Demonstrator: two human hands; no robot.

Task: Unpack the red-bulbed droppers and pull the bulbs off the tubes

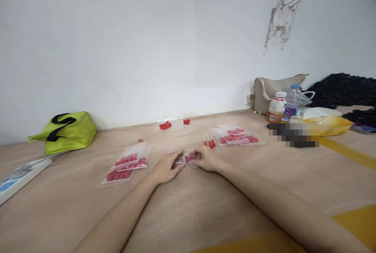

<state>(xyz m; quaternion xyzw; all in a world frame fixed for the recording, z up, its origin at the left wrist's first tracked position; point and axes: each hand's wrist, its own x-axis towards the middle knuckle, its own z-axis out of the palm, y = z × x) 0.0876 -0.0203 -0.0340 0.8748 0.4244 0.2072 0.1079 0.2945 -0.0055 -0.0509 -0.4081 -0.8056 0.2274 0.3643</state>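
Between my hands, low over the table, is a small clear plastic bag (190, 159) with red pieces inside. My left hand (168, 167) grips its left side between thumb and fingers. Its right side is pinched by my right hand (208, 159), fingers curled. Just beyond my right hand lie several loose red-tipped sticks (210, 143). A group of clear bags with red-tipped pieces (125, 167) lies left of my left hand. Another group of such bags (235, 137) is to the right, past my right hand.
Near the wall lie more red pieces (165, 125) on clear plastic. A lime-green bag (72, 133) and a white power strip (26, 178) are at left. To the right stand a beige handbag (261, 95), a drink bottle (276, 108), a water bottle (292, 102) and a yellow pack (327, 125).
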